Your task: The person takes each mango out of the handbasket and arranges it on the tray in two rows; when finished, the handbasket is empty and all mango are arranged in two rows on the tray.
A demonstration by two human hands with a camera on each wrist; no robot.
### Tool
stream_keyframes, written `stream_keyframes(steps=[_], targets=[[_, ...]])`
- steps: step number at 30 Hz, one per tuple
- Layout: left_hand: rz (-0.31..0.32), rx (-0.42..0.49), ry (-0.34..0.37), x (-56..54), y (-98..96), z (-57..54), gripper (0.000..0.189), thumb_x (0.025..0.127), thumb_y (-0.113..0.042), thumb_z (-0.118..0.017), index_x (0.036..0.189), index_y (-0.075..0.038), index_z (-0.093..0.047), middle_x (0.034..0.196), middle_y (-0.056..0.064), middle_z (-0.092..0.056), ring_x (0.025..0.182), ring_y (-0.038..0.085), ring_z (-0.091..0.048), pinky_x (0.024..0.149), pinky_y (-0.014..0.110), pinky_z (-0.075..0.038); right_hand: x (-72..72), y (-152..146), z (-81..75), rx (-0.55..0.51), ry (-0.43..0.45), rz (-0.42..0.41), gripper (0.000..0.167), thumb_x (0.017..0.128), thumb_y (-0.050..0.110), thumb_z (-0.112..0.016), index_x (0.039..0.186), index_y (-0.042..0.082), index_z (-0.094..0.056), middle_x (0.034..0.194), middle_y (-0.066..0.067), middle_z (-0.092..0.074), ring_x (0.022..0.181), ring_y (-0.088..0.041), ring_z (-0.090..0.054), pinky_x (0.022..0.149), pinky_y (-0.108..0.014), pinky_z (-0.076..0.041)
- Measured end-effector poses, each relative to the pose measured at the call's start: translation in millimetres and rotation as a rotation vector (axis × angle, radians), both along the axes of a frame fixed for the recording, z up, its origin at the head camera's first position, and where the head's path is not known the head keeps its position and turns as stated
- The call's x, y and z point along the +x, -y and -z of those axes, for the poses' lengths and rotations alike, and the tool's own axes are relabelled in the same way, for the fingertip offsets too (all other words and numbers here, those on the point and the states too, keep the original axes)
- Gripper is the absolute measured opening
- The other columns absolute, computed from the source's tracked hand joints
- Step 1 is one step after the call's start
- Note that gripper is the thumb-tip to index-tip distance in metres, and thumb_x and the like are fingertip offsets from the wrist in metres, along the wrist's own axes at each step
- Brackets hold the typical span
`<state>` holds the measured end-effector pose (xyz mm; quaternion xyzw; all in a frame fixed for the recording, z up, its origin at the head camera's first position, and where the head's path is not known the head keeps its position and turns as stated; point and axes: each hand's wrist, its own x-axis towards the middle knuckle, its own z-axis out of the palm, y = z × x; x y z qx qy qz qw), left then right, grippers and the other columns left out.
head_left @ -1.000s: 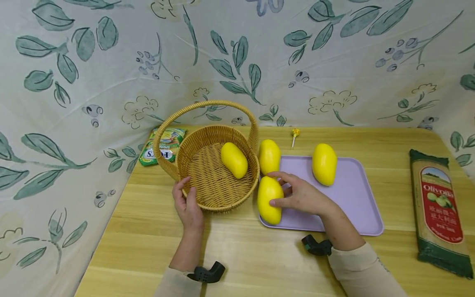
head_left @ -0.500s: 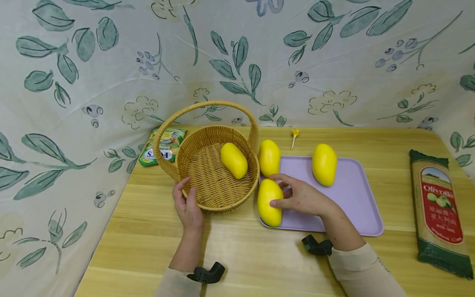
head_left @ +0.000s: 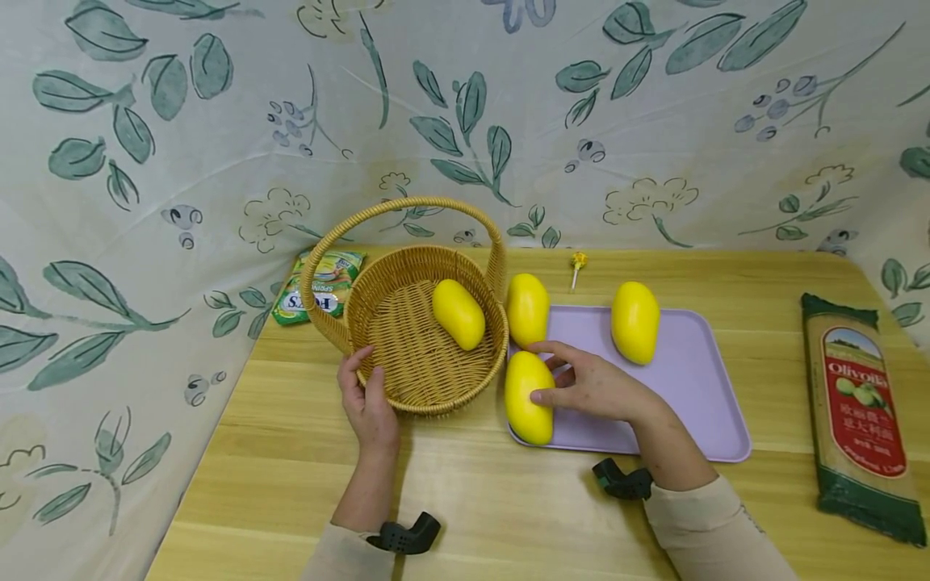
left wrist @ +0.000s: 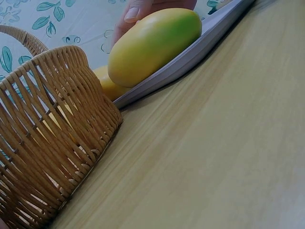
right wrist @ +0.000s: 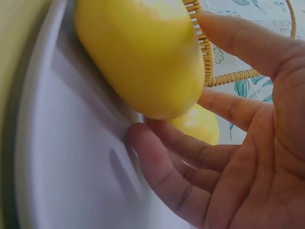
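My left hand (head_left: pixel 372 415) holds the near left rim of a round wicker basket (head_left: pixel 429 402), its thumb and fingertips over the edge. One yellow mango (head_left: pixel 459 315) lies inside the basket. At the left end of a lilac tray (head_left: pixel 697 387), my right hand (head_left: pixel 599 386) grips another mango (head_left: pixel 525 407); the thumb is on its side and a finger reaches its far end. That mango shows a green patch in the left wrist view. Behind it sits a third mango (head_left: pixel 528 307), next to the basket. One more mango (head_left: pixel 635 323) rests on the tray's back edge.
A green snack packet (head_left: pixel 294 303) lies behind the basket's left side. A lollipop (head_left: pixel 578 262) is at the back of the wooden table (head_left: pixel 479 508). On the right lies a long spaghetti packet (head_left: pixel 860 403). A floral cloth (head_left: pixel 538 105) hangs behind.
The right hand and its mango have shifted slightly toward the person, opening a small gap from the mango behind. The left hand and basket have stayed in place.
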<state>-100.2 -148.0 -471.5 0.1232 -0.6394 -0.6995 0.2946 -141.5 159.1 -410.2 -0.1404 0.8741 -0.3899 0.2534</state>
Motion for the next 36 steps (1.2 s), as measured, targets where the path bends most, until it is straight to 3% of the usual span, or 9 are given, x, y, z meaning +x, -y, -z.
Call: stream_keyframes(steps=[8,14,17,21,28,32,36], targets=[[0.009,0.01,0.013,0.5,0.7,0.4,0.031,0.098,-0.002,-0.047,0.127,0.007,-0.054,0.148,0.019,-0.04,0.156,0.025,-0.017,0.13,0.045,-0.005,2.5,-10,-12.6,-0.037,-0.048,0.034,0.075,0.088,0.045,-0.078,0.152,0.023,-0.045,0.141,-0.016,-0.058,0.113,-0.026,-0.063,0.085,-0.034,-0.054],[0.014,0.019,0.0,0.7,0.4,0.6,0.03,0.098,-0.001,-0.047,0.126,0.006,-0.054,0.148,0.02,-0.04,0.157,0.026,-0.015,0.13,0.045,-0.005,13.1,-11,-32.2,-0.08,-0.194,0.093,0.072,0.091,0.042,-0.076,0.152,0.019,-0.045,0.144,-0.015,-0.057,0.118,-0.03,-0.063,0.093,-0.045,-0.058],[0.016,0.016,-0.013,0.8,0.2,1.1,0.031,0.098,-0.001,-0.046,0.126,0.008,-0.053,0.148,0.021,-0.039,0.157,0.027,-0.015,0.13,0.046,-0.004,20.7,-4,-40.3,-0.122,-0.28,0.077,0.067,0.091,0.036,-0.076,0.15,0.018,-0.049,0.143,-0.013,-0.058,0.116,-0.028,-0.064,0.094,-0.046,-0.057],[0.009,0.005,-0.023,0.6,0.1,1.2,0.03,0.098,0.0,-0.046,0.125,0.009,-0.052,0.147,0.022,-0.04,0.157,0.028,-0.016,0.13,0.046,-0.005,31.9,10,-45.1,-0.169,-0.365,-0.001,0.06,0.09,0.028,-0.078,0.144,0.016,-0.055,0.14,-0.01,-0.06,0.112,-0.025,-0.065,0.091,-0.04,-0.059],[-0.002,0.007,-0.029,0.2,1.0,0.9,0.029,0.097,0.0,-0.047,0.124,0.008,-0.054,0.145,0.021,-0.042,0.155,0.028,-0.021,0.13,0.046,-0.008,50.8,45,-48.9,-0.184,-0.357,-0.101,0.059,0.089,0.031,-0.08,0.143,0.024,-0.057,0.131,-0.001,-0.062,0.11,-0.019,-0.064,0.087,-0.036,-0.058],[-0.002,0.003,-0.031,-0.3,2.0,0.6,0.031,0.097,0.0,-0.048,0.125,0.011,-0.052,0.144,0.021,-0.043,0.154,0.028,-0.023,0.13,0.045,-0.009,57.2,74,-49.3,-0.185,-0.396,-0.114,0.057,0.089,0.031,-0.08,0.141,0.026,-0.058,0.128,0.006,-0.061,0.106,-0.012,-0.06,0.086,-0.035,-0.058],[0.021,0.006,-0.026,0.6,1.2,-0.4,0.032,0.098,0.0,-0.046,0.127,0.012,-0.049,0.147,0.019,-0.041,0.15,0.027,-0.029,0.125,0.038,-0.023,56.7,102,-45.1,-0.202,-0.45,-0.065,0.054,0.088,0.031,-0.081,0.138,0.022,-0.061,0.132,0.005,-0.06,0.109,-0.013,-0.059,0.093,-0.041,-0.057]])
